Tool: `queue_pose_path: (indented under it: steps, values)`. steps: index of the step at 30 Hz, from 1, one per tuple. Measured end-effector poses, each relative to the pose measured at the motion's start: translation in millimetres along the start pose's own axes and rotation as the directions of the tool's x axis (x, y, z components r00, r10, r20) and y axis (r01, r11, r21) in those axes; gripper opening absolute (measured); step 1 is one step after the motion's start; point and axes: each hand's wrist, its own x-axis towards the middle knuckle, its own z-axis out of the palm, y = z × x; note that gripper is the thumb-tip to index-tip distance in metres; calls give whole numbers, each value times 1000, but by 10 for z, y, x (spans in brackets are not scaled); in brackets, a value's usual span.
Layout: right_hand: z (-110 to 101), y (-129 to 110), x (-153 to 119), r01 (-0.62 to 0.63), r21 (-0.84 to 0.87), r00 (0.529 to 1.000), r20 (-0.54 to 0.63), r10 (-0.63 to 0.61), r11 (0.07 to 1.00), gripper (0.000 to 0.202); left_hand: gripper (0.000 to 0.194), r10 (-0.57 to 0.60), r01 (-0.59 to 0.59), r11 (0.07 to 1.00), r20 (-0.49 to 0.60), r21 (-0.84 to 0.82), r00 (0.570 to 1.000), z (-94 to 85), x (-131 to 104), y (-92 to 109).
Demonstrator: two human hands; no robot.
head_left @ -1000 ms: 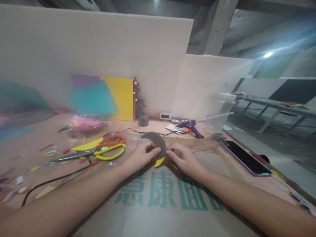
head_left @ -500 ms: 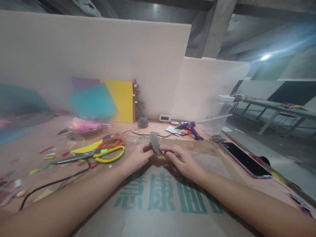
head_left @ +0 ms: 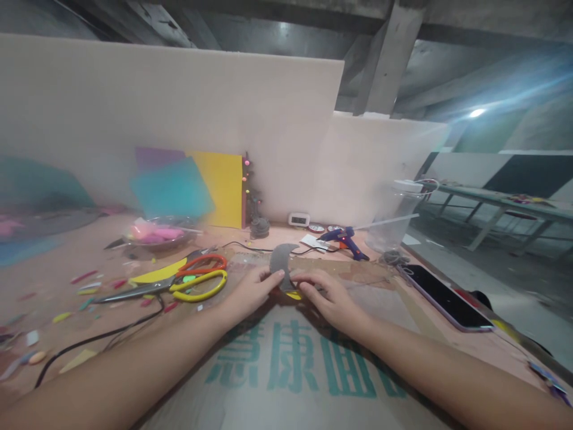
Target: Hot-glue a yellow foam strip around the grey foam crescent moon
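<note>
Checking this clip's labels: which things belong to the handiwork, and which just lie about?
In the work:
- grey crescent, in the left hand
- yellow piece by the right hand

Apparently lying about:
- scissors
- glue gun, lit
- phone
- clock

"What lettering did you find?"

"Large green Chinese characters (head_left: 293, 358) in a row across the brownish worktop sheet (head_left: 215, 412) in front of me. I read the middle one as 康, and the one to its left appears to be 慧, its top partly hidden."

"And to the right?"

"Two partly covered by my right forearm (head_left: 430, 358); not legible."

"Any numbers?"

"The small white digital clock (head_left: 298, 220) has a display, but its digits are too small to read."
</note>
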Motion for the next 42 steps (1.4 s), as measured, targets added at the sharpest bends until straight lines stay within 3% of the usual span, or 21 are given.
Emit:
queue_pose_path:
  steps: [5,7,14,19,22,25,29,33,42]
  values:
    - [-24,-19,1,-121,1,991,-48,121,993,29,43,-10,9,996,-13,-90,1000,-7,-17,59]
    - [-73,-36,35,-116,7,991,-67,116,993,27,44,-22,20,995,-11,-102,1000,-7,-23,84]
    - [-456,-50,255,-111,-72,992,-64,106,991,24,45,-48,45,997,-40,-58,998,-20,-50,129]
    - [-743,338,399,-130,-320,991,-79,110,938,22,50,-65,59,995,-77,-79,995,-20,-57,127]
    - [-916,724,408,-245,-470,967,-180,180,848,31,49,-75,67,990,-63,-121,995,-8,-45,104]
    - [-1055,1093,348,-378,-530,918,-321,233,759,27,49,-77,72,990,-45,-119,996,-3,-24,73]
    - [-1094,1396,255,-430,-509,897,-337,287,746,38,49,-65,64,995,-22,-76,998,-9,-6,38]
    - [-1030,1493,232,-438,-494,898,-271,346,751,55,50,-63,63,998,-10,-25,998,-9,-19,59]
    - [-1032,1394,234,-440,-448,895,-296,335,779,41,49,-60,60,998,-1,-17,998,1,-27,84]
